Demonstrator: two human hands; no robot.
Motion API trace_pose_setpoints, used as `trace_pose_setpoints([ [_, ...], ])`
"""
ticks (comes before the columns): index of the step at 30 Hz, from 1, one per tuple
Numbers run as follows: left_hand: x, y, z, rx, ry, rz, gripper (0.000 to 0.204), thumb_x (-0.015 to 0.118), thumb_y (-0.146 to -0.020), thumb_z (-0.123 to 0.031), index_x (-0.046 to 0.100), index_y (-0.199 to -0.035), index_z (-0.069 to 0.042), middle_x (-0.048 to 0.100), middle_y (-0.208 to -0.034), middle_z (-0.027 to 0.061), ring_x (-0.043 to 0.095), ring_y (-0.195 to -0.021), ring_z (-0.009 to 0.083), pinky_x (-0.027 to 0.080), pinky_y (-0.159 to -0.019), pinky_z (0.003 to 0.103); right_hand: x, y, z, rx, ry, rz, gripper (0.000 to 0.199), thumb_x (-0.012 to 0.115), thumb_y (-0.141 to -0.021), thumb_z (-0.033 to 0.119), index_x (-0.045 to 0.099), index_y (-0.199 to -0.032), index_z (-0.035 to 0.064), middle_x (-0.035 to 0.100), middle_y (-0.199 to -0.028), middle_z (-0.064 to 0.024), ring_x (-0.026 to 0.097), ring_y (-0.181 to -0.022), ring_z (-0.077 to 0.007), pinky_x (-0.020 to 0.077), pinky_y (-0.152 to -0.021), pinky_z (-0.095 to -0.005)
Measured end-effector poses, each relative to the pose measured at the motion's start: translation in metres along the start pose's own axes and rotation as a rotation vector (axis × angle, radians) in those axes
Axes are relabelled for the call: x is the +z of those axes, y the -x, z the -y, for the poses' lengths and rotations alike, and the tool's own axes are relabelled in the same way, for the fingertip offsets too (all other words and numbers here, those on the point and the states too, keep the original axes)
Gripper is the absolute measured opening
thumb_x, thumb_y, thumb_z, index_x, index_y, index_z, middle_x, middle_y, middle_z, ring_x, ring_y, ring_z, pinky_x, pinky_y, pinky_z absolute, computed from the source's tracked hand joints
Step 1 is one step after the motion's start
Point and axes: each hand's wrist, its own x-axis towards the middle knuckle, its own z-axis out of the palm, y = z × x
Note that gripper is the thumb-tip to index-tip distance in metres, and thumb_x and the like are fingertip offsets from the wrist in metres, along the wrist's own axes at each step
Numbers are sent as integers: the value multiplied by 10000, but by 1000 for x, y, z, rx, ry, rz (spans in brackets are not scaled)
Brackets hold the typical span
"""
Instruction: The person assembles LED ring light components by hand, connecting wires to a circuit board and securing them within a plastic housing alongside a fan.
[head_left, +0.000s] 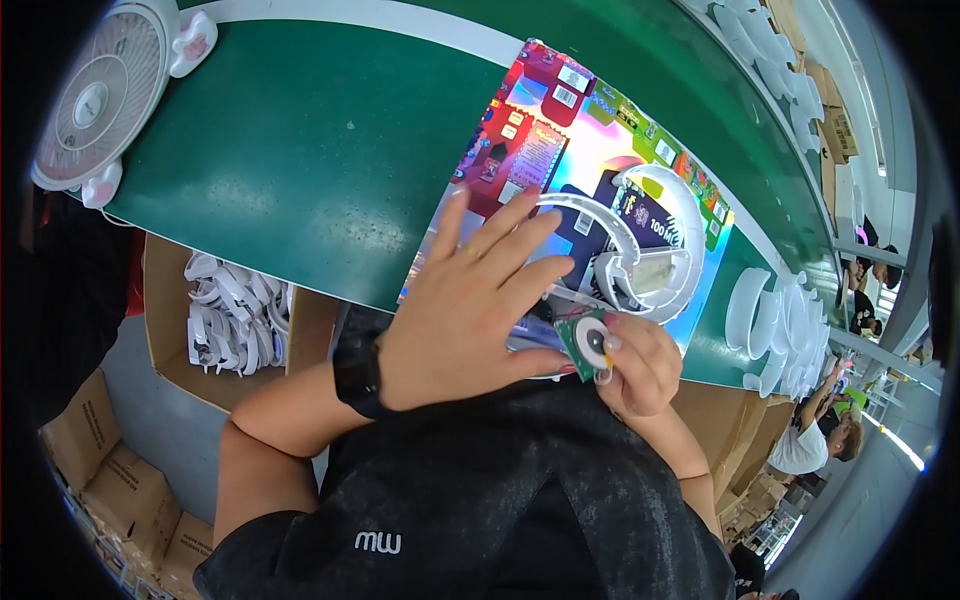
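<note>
Small round green part [590, 343] is pinched in right hand [640, 365] fingers at worktop [300, 150] edge, beside white curved tray [640, 250] on glossy printed card [560, 170]. Left hand [465, 310] laid flat, fingers spread, on card. Risk: part dropped off edge if pinch slackens.

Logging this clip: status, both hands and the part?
Left hand flat on glossy printed card. Right hand pinches small green round part. White curved tray on card, unobstructed.

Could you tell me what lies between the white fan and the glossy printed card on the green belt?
Only bare green belt separates fan and card, in the head view.
</note>
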Motion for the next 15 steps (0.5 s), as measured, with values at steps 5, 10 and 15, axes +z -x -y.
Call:
trace_pose_setpoints([
  [5,-12,-31,13,246,40,254,591,749,-782,-537,695,-1178,-101,496,-1463,135,327,-1468,327,160,-1193,619,10,13,2,-9,-44,-59,280,666,-844,-18,577,-1107,23,682,-1058,-190,719,-850,-324,569,-669,-338],
  [10,2,-31,9,270,-144,345,495,690,-843,-528,730,-1130,-126,471,-1497,102,240,-1510,304,123,-1156,705,38,25,-2,304,-103,-272,175,599,-972,39,540,-1132,-1,652,-1083,-227,662,-949,-267,537,-842,-323],
  [15,12,-24,-7,149,-118,292,339,771,-789,-358,754,-1063,-160,486,-1480,72,275,-1488,314,112,-1151,708,42,24,0,400,-107,-363,130,578,-949,40,586,-1063,-24,664,-1030,-212,667,-882,-290,544,-791,-353],
])
